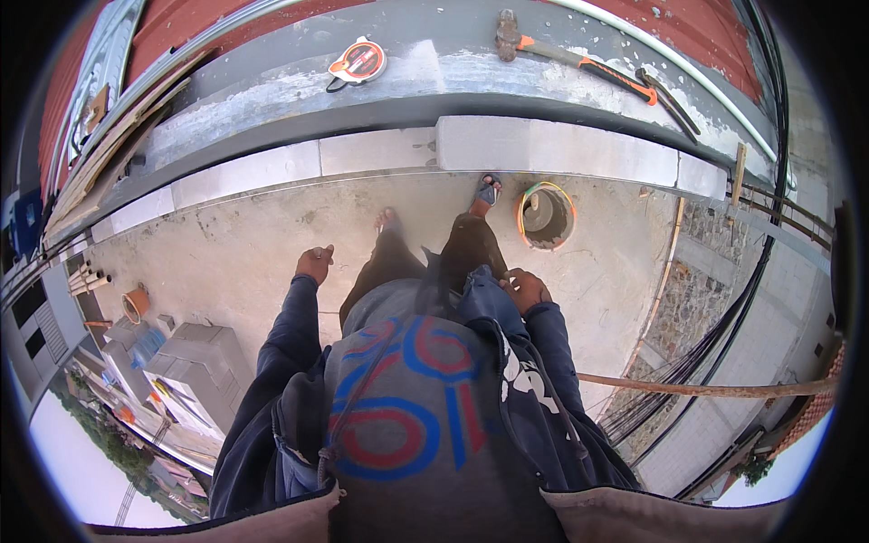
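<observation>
Concrete floor point(244, 281), dusty and pale, spreads around the person's feet. Ahead it ends at a curved-looking low row of pale blocks point(579, 149), smooth and square-cut, one stretch standing higher than the rest. On the right it stops at a thin strip point(667, 271); rough stonework point(685, 303) lies beyond. Widest stretch of floor is to the left, as far as stacked grey blocks point(195, 371).

Left hand point(314, 262) held out over the floor, fingers curled in, nothing seen in them. Right hand point(527, 291) by the right thigh, against the front of the dark blue jacket point(249, 443), worn open over a grey shirt; cannot tell whether its fingers grip the cloth.

In the way: round bucket point(563, 217) with orange-yellow rim, near the right foot, pale object inside. Wooden pole point(688, 390) sticks out at right, black cables point(751, 281) sagging past it.

Beyond the blocks, white-smeared grey ledge point(244, 113): round tape measure point(364, 61), hammer point(561, 54) with orange-black handle, dark metal bar point(668, 104) just beside. Rough boards point(118, 154) at left.
</observation>
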Demonstrator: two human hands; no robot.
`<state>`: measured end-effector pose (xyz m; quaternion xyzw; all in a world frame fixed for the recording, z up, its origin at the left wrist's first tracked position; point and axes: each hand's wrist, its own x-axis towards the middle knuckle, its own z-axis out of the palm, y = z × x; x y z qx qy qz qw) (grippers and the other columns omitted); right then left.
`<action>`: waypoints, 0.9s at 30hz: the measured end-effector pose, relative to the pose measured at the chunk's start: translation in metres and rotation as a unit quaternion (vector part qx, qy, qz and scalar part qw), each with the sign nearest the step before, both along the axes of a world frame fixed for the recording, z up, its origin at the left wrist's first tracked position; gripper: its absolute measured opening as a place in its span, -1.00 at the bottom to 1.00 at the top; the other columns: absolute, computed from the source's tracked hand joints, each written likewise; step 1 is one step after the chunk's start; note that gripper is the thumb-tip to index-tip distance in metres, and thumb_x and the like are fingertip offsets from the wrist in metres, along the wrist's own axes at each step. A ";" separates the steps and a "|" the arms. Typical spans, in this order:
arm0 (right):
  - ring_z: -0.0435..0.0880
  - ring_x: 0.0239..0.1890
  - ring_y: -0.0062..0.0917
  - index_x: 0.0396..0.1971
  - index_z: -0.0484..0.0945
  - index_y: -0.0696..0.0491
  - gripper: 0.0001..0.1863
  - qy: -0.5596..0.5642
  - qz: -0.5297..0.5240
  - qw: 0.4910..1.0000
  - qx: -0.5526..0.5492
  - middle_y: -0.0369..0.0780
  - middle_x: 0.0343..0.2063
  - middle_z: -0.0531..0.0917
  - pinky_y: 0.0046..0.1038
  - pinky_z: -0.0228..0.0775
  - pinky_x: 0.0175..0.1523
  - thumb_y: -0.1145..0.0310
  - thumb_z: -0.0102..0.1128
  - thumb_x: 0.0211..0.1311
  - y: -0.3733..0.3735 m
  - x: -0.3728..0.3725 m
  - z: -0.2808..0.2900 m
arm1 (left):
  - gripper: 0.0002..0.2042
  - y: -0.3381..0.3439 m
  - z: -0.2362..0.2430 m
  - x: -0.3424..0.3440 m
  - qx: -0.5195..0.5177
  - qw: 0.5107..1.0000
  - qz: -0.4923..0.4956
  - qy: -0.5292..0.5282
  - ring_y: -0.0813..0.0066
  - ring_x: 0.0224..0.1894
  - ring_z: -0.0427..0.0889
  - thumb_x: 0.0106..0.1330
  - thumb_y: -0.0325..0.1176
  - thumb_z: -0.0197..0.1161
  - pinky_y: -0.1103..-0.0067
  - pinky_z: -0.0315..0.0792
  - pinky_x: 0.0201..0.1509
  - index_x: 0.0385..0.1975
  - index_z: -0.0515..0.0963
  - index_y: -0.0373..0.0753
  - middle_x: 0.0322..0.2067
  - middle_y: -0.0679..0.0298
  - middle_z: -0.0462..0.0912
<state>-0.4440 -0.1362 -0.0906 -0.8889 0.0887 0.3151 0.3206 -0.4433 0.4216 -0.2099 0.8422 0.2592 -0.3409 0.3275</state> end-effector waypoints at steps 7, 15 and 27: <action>0.77 -0.24 -0.49 0.04 0.72 0.00 -0.65 0.051 -0.191 0.979 0.041 -0.15 -0.21 0.82 -0.39 0.63 -0.06 0.14 0.43 0.38 0.023 -0.105 -0.055 | -0.53 -0.001 -0.038 0.019 0.060 0.989 -0.127 0.040 -0.02 -0.01 0.76 0.46 0.14 0.21 0.23 0.57 0.14 -0.24 0.74 -0.21 -0.15 -0.04 0.80; 0.45 0.41 0.04 0.34 0.55 -0.11 -0.34 0.302 -0.200 0.931 -0.041 0.05 0.37 0.46 -0.07 0.33 0.48 -0.06 0.35 0.29 0.043 -0.174 -0.176 | -0.53 -0.192 -0.118 0.052 -0.021 0.957 -0.282 0.062 -0.05 0.08 0.72 0.45 0.12 0.20 0.21 0.54 0.21 -0.11 0.74 -0.21 -0.12 -0.04 0.78; 0.37 0.45 -0.11 0.14 0.66 -0.18 -0.48 0.193 -0.274 0.938 -0.086 -0.14 0.39 0.45 0.10 0.25 0.42 -0.05 0.37 0.21 -0.021 -0.210 -0.244 | -0.43 -0.602 -0.364 0.109 -0.187 0.954 -0.233 0.012 0.15 0.37 0.53 0.54 -0.01 0.15 0.38 0.33 0.42 0.34 0.49 -0.34 0.29 -0.02 0.60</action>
